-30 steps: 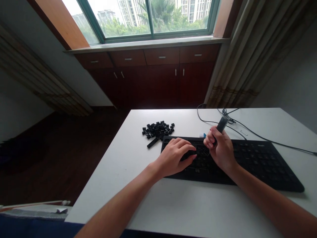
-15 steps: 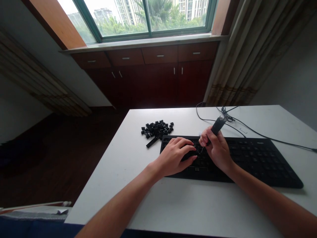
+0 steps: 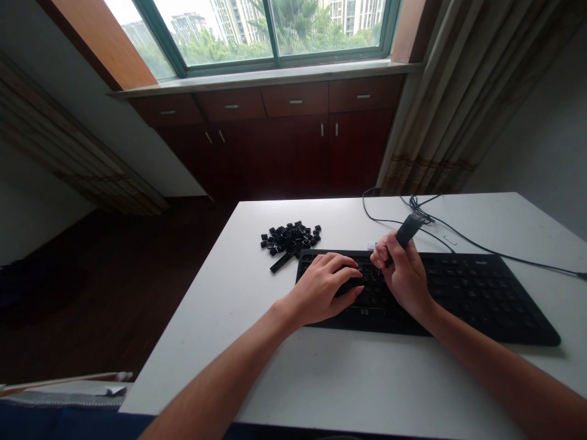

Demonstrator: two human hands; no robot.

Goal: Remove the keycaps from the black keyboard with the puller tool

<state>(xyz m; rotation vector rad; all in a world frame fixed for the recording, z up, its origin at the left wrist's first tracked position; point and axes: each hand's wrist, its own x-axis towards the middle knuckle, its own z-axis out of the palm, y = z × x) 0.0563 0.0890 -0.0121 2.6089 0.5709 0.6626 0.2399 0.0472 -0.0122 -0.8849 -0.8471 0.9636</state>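
A black keyboard (image 3: 477, 293) lies across the white table (image 3: 348, 379). My left hand (image 3: 323, 293) rests on the keyboard's left end, fingers curled down onto the keys. My right hand (image 3: 403, 275) is closed round a dark keycap-puller tool (image 3: 406, 231), its handle sticking up and its thin wire tip pointing down at the keys just right of my left fingers. A pile of loose black keycaps (image 3: 290, 237) with one long bar key lies on the table left of and behind the keyboard.
A black cable (image 3: 463, 241) loops over the table behind the keyboard and runs off to the right. Dark wooden cabinets (image 3: 284, 140) stand under the window beyond the table. A curtain (image 3: 468, 91) hangs at the right. Papers lie at the bottom left.
My right hand with the tool has shifted slightly left and toward the keys beside my left fingers. My left hand has stayed put. The view has tilted a little.
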